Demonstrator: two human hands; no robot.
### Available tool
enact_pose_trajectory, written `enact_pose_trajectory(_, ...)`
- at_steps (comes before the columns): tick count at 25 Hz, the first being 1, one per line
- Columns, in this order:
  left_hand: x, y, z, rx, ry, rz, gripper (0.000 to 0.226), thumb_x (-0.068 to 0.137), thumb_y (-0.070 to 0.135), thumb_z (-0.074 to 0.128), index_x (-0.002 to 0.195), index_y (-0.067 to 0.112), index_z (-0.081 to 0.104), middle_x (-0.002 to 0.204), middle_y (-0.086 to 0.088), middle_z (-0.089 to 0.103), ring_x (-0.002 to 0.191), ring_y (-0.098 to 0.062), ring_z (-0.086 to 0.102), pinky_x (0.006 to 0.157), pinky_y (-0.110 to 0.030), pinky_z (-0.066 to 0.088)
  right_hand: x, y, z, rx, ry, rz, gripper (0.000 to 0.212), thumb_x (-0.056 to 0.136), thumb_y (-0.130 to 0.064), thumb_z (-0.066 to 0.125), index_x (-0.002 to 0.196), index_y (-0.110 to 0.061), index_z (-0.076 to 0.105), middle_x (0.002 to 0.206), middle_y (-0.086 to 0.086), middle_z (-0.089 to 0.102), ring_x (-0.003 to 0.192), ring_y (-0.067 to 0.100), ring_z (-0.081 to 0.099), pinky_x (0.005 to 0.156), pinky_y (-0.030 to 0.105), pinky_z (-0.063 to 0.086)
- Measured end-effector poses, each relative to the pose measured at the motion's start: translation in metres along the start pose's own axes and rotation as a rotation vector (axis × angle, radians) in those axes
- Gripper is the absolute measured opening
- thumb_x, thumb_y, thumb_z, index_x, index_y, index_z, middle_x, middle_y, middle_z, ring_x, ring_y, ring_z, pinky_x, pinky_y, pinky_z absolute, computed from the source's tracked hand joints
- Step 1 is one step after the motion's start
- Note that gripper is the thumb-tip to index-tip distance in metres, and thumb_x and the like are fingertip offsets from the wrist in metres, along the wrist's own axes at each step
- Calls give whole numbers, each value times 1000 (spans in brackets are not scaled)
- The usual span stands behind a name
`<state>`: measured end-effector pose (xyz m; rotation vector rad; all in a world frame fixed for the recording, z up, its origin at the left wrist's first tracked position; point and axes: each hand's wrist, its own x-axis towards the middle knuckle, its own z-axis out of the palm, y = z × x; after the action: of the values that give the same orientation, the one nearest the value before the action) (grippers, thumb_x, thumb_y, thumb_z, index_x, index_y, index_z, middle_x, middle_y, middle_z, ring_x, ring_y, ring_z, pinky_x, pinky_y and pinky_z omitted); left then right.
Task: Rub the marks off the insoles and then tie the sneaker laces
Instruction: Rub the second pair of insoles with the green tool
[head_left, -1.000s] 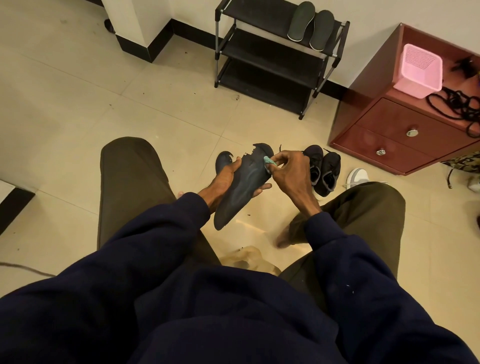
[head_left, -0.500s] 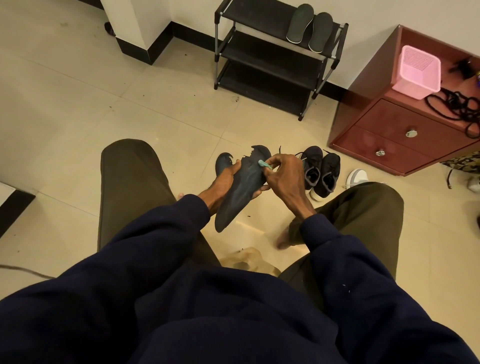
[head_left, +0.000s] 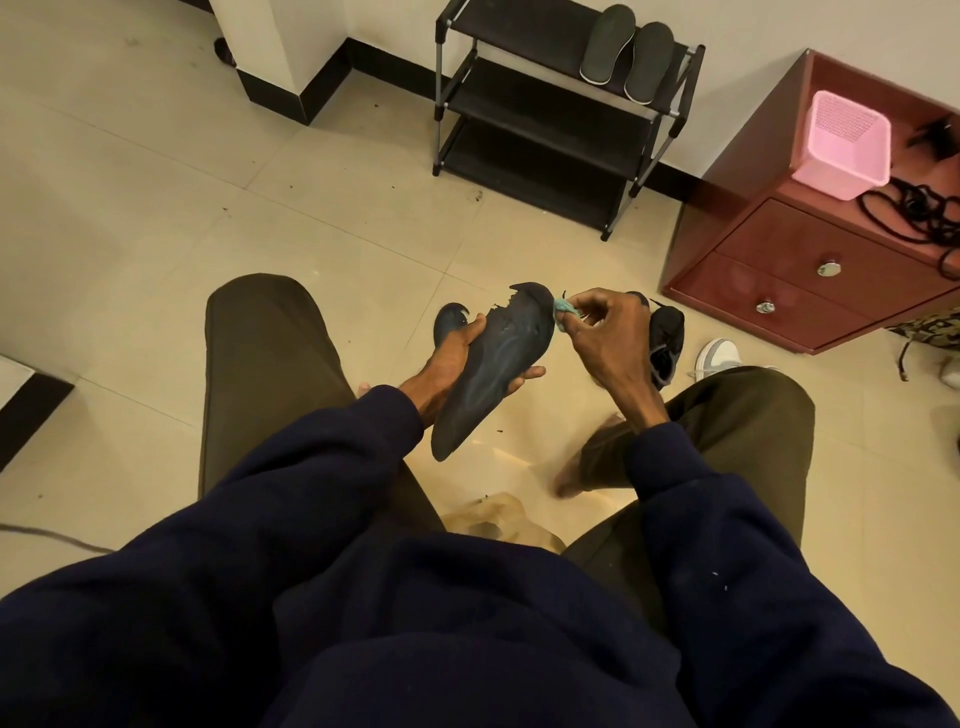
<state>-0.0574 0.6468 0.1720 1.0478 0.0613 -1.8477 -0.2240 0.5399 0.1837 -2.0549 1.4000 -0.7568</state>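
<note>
- Navy fabric: two sleeves (head_left: 363, 519) fill the near frame above olive trouser legs (head_left: 249, 364). The person is seated with knees apart.
- Left hand (head_left: 447, 358): grips the dark insole (head_left: 498, 364) from beneath at mid-length, thumb on one edge and fingertips showing past the other. The insole is held in the air between the knees, heel end toward the wearer and ragged toe end away.
- Right hand (head_left: 608, 338): pinches a small teal rubbing piece (head_left: 563, 310) between thumb and fingertips. Eraser or cloth wad, cannot tell.
- Change: half a second earlier the teal rubbing piece lay on the insole's face below the toe. It now sits at the toe-end rim, touching or just clear of it, not resolvable. Judgement: a stroke has run out to the edge. Pale streaks remain along the middle of the face, so the rubbing looks unfinished.
- Second insole (head_left: 451, 322): on the floor (head_left: 260, 208) just behind the left hand, mostly hidden.
- Black sneakers (head_left: 667, 332): on the floor beyond the right hand, partly hidden, laces loose. Tying is not yet begun. White shoe (head_left: 719, 356) just beside.
- Shoe rack (head_left: 545, 119): black, against the wall, with a pair of grey soles (head_left: 626, 52) on the top shelf.
- Red cabinet (head_left: 779, 249): carries a pink basket (head_left: 841, 145) and a black cord (head_left: 914, 213).
</note>
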Motion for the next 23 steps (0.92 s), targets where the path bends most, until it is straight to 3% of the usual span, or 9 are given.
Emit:
enact_pose_trajectory(5, 2, -3, 0, 31, 39, 5, 63, 104, 57, 42, 146, 10, 48, 130, -27, 65, 105, -39, 69, 69, -35, 60, -6, -1, 12, -29, -82, -19, 9, 90, -24, 78, 92, -15, 80, 83, -7, 73, 70, 8, 64, 62, 37, 59)
enact_pose_trajectory(8, -1, -3, -1, 43, 66, 26, 55, 105, 49, 45, 138, 5, 55, 100, -20, 75, 78, -32, 75, 62, -34, 60, -16, -11, 21, -61, -222, -103, 12, 90, -24, 77, 91, -12, 79, 79, -3, 72, 66, 8, 65, 59, 32, 58)
enact_pose_trajectory(10, 4, -3, -7, 53, 84, 60, 51, 105, 47, 47, 132, 6, 59, 92, -15, 76, 72, -27, 75, 64, -34, 61, -21, -15, 27, -71, -311, -147, 12, 89, -25, 78, 90, -14, 79, 76, -5, 71, 64, 6, 65, 56, 26, 56)
enact_pose_trajectory(15, 3, -3, -3, 74, 73, 52, 59, 105, 52, 42, 139, 5, 52, 114, -22, 72, 90, -35, 74, 71, -36, 61, -8, 5, 30, -231, -104, -28, 10, 86, -32, 73, 87, -23, 77, 79, -9, 71, 76, 12, 64, 65, 41, 60)
enact_pose_trajectory(20, 4, -5, -4, 81, 90, 83, 53, 107, 46, 42, 136, 4, 55, 94, -14, 78, 76, -25, 76, 62, -35, 62, -26, -17, 30, -54, -345, -149, 5, 87, -19, 77, 89, -14, 79, 74, -7, 71, 62, 3, 65, 57, 20, 53)
enact_pose_trajectory(23, 8, -4, -7, 70, 91, 95, 54, 106, 48, 44, 136, 3, 56, 96, -16, 77, 77, -27, 76, 61, -35, 62, -22, -14, 38, -121, -223, -142, 5, 87, -23, 74, 87, -19, 77, 76, -8, 70, 69, 7, 64, 61, 30, 58)
